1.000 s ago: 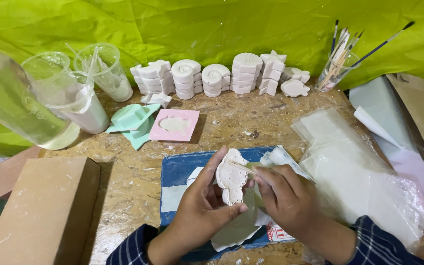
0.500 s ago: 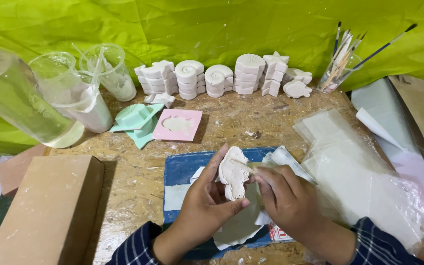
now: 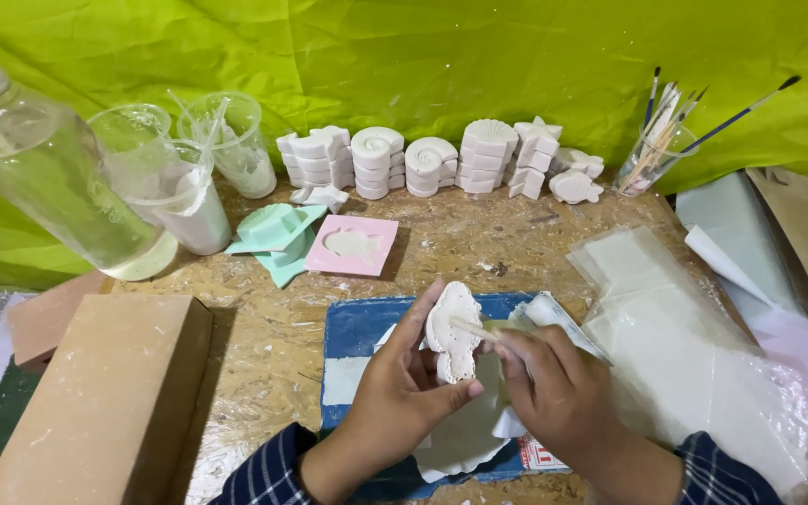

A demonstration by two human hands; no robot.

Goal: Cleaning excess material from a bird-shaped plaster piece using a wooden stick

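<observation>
A: Plaster cast point(image 3: 453, 331) sits upright over the blue mat point(image 3: 357, 329) at the tabletop's near edge, pinched in the left hand point(image 3: 402, 393).

B: How far along?

A: Stacks of finished casts point(image 3: 432, 161) line the far edge; the pink mold point(image 3: 353, 246) is still full.

B: And the right hand point(image 3: 554, 397)?

A: Closed around a thin stick point(image 3: 475, 326), tip touching the cast. I'd judge trimming is mid-way.

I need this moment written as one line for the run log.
left hand: holds white cast | right hand: stick against cast | under: blue mat | behind: pink mold, cast stacks
</observation>
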